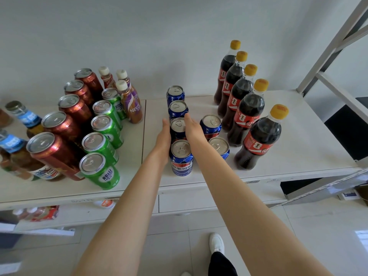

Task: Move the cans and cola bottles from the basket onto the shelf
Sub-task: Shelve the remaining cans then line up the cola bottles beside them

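This looks like a small shop or stockroom. A white shelf point(298, 136) carries drinks sorted by kind in straight rows: red cans point(67, 124), green cans point(107, 128), blue cans point(178, 111) and cola bottles point(247, 108). More packaged goods point(39, 213) lie on a lower shelf point(83, 215) above a tiled floor point(169, 246).

Six blue cans point(180, 158); five cola bottles point(256, 144) past the right hand point(192, 128); five green cans point(99, 172) and five red cans point(53, 152) past the left hand point(164, 138).

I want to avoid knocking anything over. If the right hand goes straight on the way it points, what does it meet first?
Probably the blue can second from the back: the right hand has its fingertips beside that can. Depth is unclear.
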